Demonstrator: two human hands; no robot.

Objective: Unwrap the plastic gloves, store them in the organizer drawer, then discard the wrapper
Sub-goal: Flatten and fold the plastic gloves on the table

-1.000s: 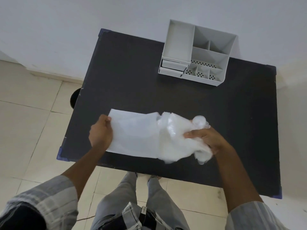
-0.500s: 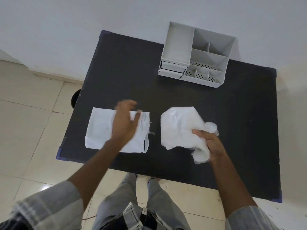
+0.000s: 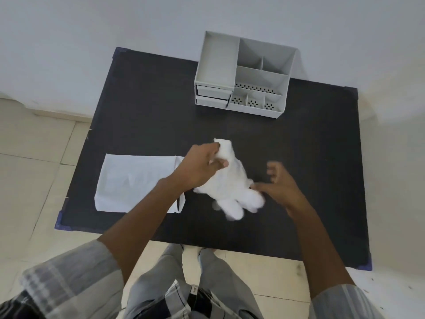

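A crumpled white bundle of plastic gloves [image 3: 232, 187] lies mid-table, blurred by motion. My left hand [image 3: 199, 168] pinches its upper end near the top. My right hand [image 3: 278, 184] is beside the bundle's right side with fingers spread, fingertips touching or nearly touching it. The flat white wrapper [image 3: 132, 183] lies on the table's left part, partly under my left forearm. The grey organizer [image 3: 245, 74] stands at the table's far edge, its two small drawers [image 3: 212, 96] at the front left both closed.
The black table [image 3: 310, 146] stands against a white wall, with tiled floor to the left and below. My legs show under the near edge. Bare tabletop lies between the bundle and the organizer and to the right.
My left hand left the wrapper and moved right to grip the top of the glove bundle. My right hand let go of the bundle and opened. The wrapper stays flat at the left.
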